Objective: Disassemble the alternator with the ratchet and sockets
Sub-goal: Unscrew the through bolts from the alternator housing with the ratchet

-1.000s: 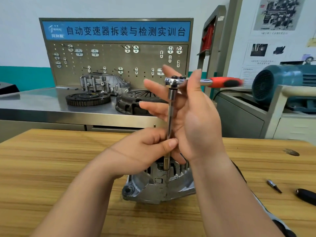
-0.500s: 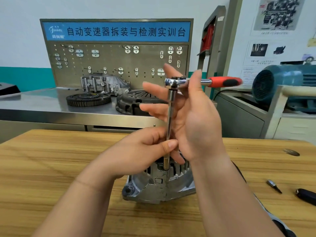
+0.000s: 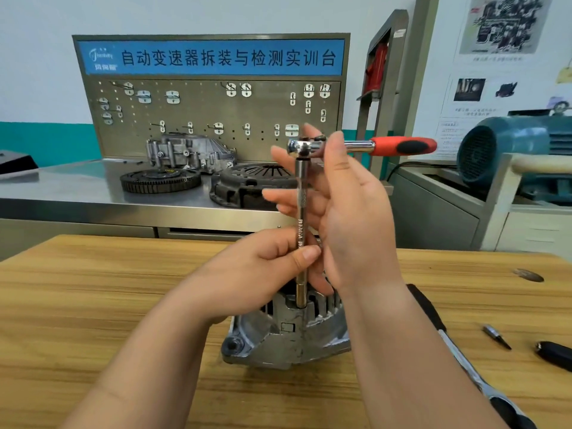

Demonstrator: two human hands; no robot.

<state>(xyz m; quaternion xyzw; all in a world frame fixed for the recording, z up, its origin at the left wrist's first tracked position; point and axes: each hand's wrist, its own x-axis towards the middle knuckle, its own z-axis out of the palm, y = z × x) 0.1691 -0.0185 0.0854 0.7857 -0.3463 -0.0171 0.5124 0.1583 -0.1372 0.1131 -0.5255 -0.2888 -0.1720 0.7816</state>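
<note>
Nearest, a chrome tool with black grip (image 3: 464, 363) lies on the wooden worktop (image 3: 93, 305), partly under the right forearm; a loose bit (image 3: 496, 335) and a black handle (image 3: 554, 354) are further right, well apart from the work; alternator (image 3: 288, 339) sits on the worktop centre, finned end up, housing looks whole; almost nothing has shifted over the last second, ratchet handle points the same way and both hands are in the same spots, so probably a pause or re-set between strokes, no fastener visibly out yet, task early; left hand (image 3: 253, 280) pinches the extension bar (image 3: 301, 212) low down, thumb in front and fingers curled behind, steadying it; bar stands upright, lower end down in a recess at the alternator top, socket itself hidden; right hand (image 3: 349, 218) is just behind the bar, fingers straight and spread, gripping nothing, index finger touching the neck of the ratchet (image 3: 359, 146); ratchet sits on top of the bar, red handle out to the right; next stroke likely needs that hand round the handle; far back, steel bench with flywheel (image 3: 161, 180), clutch cover (image 3: 247, 187), pegboard (image 3: 213, 103); teal motor (image 3: 507, 147) at right.
</note>
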